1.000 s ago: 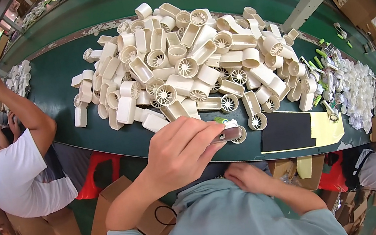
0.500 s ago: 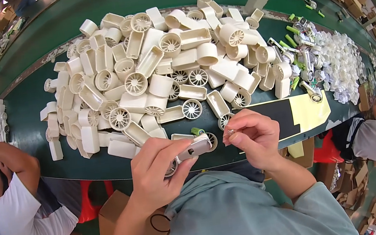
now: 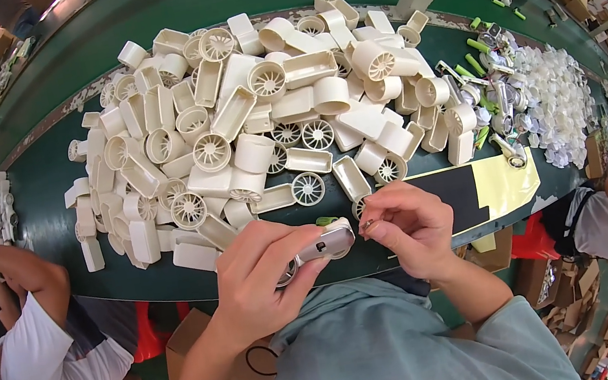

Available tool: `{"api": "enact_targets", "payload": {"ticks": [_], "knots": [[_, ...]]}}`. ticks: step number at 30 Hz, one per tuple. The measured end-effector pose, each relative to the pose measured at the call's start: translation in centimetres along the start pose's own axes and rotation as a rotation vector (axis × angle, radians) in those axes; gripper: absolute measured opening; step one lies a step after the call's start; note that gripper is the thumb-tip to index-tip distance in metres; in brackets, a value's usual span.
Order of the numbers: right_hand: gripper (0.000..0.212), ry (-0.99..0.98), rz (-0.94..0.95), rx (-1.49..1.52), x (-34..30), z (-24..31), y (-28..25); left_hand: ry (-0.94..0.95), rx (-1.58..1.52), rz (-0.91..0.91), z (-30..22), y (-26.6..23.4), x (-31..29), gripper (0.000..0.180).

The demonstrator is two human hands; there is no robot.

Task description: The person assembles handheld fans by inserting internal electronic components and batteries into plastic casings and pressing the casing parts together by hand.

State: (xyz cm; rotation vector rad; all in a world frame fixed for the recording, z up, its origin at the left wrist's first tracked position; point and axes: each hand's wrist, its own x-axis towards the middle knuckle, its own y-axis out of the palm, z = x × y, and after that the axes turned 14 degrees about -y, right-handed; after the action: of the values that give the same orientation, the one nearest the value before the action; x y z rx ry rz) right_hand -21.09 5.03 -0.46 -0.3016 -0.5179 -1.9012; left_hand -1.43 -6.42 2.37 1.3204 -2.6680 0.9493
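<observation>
My left hand [image 3: 252, 266] is closed round a silver-grey plastic housing [image 3: 338, 241] with a small dark opening in its face, held level above the table's near edge. It appears to be part of a small hand-held fan; a round end shows below my fingers. A bit of green [image 3: 326, 220] shows just behind the housing; I cannot tell whether it is attached. To the right, thumb and fingertips of my right hand [image 3: 415, 226] pinch a tiny metal piece [image 3: 367, 224], a short gap from the housing's end. Its exact kind is too small to make out.
A large heap of cream plastic fan shells [image 3: 230, 122] covers the dark green table. At right lie green cylindrical cells with wired parts [image 3: 489, 77] and a pile of translucent white pieces [image 3: 555, 94]. A black-and-yellow sheet [image 3: 509, 181] lies nearby. Co-workers sit at both sides.
The housing has turned slightly in my left hand, so its face with the opening shows more. My right fingertips have shifted a little and come nearer its end. The view has shifted slightly.
</observation>
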Motion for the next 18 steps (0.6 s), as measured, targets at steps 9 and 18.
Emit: {"api": "enact_targets", "payload": {"ticks": [9, 18], "knots": [[0.022, -0.048, 0.133, -0.11, 0.7, 0.3, -0.9, -0.037, -0.013, 0.011, -0.1, -0.1, 0.3, 0.04], [0.023, -0.166, 0.209, -0.316, 1.3, 0.7, -0.7, -0.026, -0.033, 0.023, 0.1, 0.2, 0.4, 0.04]]}}
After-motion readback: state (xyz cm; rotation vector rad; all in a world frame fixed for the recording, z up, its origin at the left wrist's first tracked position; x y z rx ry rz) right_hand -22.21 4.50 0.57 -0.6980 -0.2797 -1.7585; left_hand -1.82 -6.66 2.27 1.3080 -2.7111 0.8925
